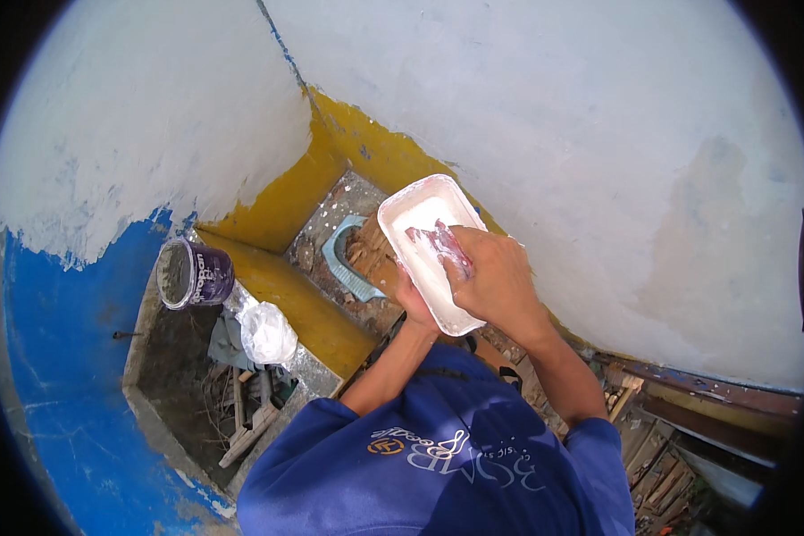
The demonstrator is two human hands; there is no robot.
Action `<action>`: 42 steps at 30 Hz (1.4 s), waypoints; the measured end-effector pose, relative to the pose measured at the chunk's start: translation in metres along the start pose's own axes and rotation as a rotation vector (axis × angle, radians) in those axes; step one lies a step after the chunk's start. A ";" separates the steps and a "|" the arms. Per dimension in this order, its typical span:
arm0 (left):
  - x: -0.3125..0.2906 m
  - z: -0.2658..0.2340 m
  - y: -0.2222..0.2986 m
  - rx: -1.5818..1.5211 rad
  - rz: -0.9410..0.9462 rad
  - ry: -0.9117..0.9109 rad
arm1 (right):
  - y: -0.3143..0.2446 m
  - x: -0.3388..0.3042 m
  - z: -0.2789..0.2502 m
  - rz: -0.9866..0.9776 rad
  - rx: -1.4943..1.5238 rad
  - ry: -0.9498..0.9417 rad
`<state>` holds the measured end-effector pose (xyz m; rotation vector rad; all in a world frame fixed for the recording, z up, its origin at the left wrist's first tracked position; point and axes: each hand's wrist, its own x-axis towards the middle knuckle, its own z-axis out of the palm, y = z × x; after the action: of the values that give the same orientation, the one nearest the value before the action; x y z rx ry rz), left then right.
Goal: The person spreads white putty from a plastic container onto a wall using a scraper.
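Observation:
A shallow white rectangular tray is held up in front of me, tilted, with white paste or paint in it. My left hand is closed around the tray's near left side, its fingers partly hidden underneath. Over the tray, my right hand is closed on a small reddish tool smeared with white. Its handle is inside my fist, so I cannot tell its exact kind. The tool's end reaches into the tray, over the white stuff.
A dark purple tub stands on a ledge at the left, beside a crumpled clear plastic bag. Below is a concrete basin holding wood scraps. White-coated walls meet in a yellow corner. A light-blue curved rim lies beyond the tray.

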<state>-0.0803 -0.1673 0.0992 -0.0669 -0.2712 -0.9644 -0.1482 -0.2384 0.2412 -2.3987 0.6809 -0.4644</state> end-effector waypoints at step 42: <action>0.000 -0.016 0.027 0.164 -0.069 0.215 | -0.003 0.018 0.022 0.014 -0.077 -0.003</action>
<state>-0.0545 -0.1549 0.0852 0.1961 -0.1540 -1.0059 -0.1217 -0.2365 0.2293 -2.4643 0.7260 -0.4355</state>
